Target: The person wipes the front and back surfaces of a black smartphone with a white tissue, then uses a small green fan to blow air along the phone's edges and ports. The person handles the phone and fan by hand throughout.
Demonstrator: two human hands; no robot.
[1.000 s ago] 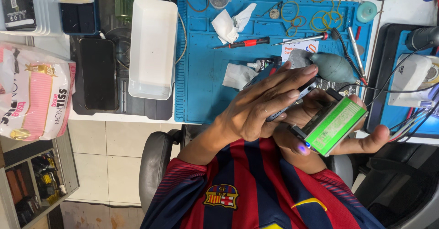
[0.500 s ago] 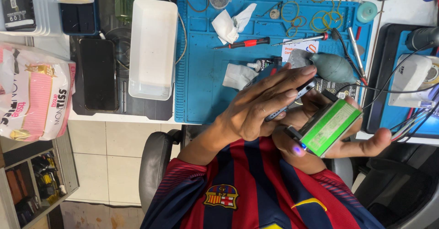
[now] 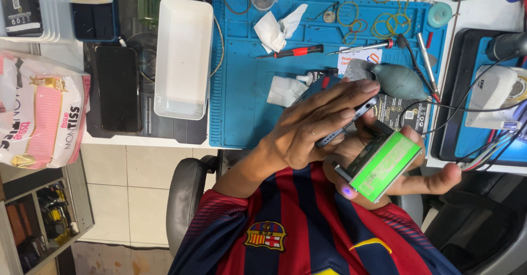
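Observation:
My left hand [image 3: 307, 126] reaches over the desk edge, its fingers closed on a slim dark grey phone-like piece [image 3: 351, 118] seen edge-on. Just below and to the right, my right hand [image 3: 433, 181] cradles a flat rectangular device with a bright green face [image 3: 384, 168], tilted on its palm. A small purple glow [image 3: 346, 190] shows at a fingertip by the device's lower corner. Both hands are held together above my lap, in front of the blue work mat [image 3: 247, 99].
On the mat lie a red-handled screwdriver [image 3: 293, 51], crumpled wipes [image 3: 277, 28], rubber bands [image 3: 384, 25] and a grey-green air blower [image 3: 401, 82]. To the left are a white tray [image 3: 184, 55], a black phone [image 3: 116, 88] and a tissue pack [image 3: 38, 115]. Cables run at right.
The green-faced device has shifted slightly down and left in my right hand. My left hand stays over it, hardly moved.

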